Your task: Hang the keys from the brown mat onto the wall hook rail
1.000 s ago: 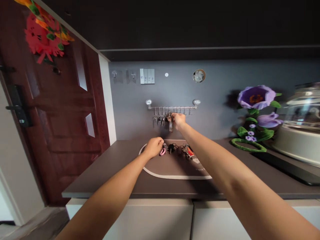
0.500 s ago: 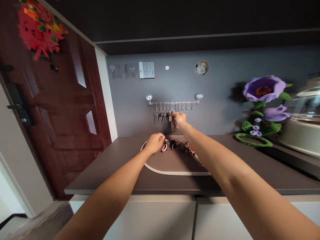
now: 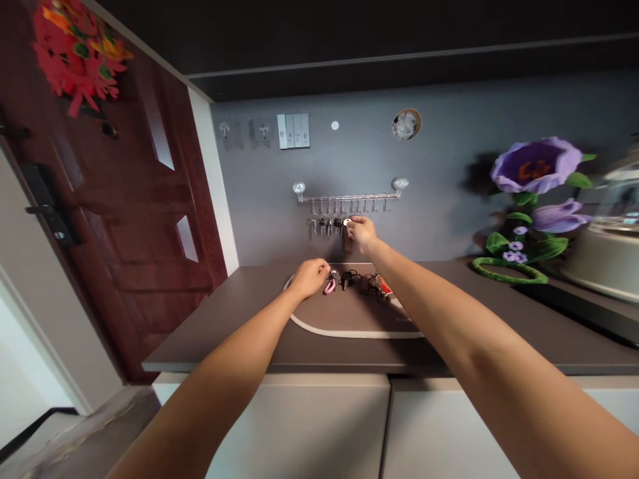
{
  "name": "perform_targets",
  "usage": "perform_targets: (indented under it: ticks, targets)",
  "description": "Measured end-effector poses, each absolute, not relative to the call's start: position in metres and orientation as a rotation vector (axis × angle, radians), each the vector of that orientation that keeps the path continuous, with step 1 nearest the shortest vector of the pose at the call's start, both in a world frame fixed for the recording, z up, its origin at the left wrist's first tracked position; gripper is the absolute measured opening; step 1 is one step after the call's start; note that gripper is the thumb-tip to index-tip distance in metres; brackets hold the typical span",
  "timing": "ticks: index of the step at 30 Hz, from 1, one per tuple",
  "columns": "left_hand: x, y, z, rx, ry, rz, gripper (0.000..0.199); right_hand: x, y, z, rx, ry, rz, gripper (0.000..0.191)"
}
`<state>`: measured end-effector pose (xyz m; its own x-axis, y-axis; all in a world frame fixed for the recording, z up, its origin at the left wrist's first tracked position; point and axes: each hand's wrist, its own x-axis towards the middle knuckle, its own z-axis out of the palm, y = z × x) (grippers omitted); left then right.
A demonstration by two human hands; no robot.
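A clear hook rail (image 3: pixel 352 197) is fixed to the grey wall, and several keys (image 3: pixel 329 226) hang from its left half. At the right end of those keys, my right hand (image 3: pixel 362 231) pinches a key ring (image 3: pixel 347 223) just below the hooks. My left hand (image 3: pixel 309 277) rests low over the mat (image 3: pixel 344 319) with its fingers curled together. Its fingertips are beside a bunch of keys with a pink loop (image 3: pixel 330 285); whether they grip anything is hidden. Dark keys (image 3: pixel 346 279) and a bunch with a red tag (image 3: pixel 384 287) lie farther right on the mat.
Purple felt flowers (image 3: pixel 536 166) and a pale, clear-topped appliance (image 3: pixel 599 256) stand at the right of the counter (image 3: pixel 214 319). A dark red door (image 3: pixel 150 266) is on the left. A black shelf (image 3: pixel 379 40) overhangs the wall.
The view has shifted slightly. My right hand stays at the hooks, and the key ring in its fingers has turned, now showing a bright spot. My left hand has hardly moved.
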<state>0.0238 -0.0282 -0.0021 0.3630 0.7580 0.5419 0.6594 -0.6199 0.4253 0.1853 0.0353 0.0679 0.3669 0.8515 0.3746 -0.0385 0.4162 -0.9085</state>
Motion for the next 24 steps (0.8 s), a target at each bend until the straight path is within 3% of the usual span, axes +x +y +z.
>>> perform_targets:
  ticks: [9,19,24]
  targets:
    - [0.024,-0.037,0.001,2.348,1.239,1.083,0.021,0.188,0.012,0.063,-1.055,-1.048,0.667,0.023]
    - [0.019,-0.039,0.001,2.44,1.107,0.75,0.041,0.183,-0.031,0.037,-1.07,-1.159,0.638,0.02]
    - [0.015,-0.04,0.007,2.49,1.109,0.677,0.034,0.186,-0.038,0.021,-1.094,-1.28,0.571,0.018]
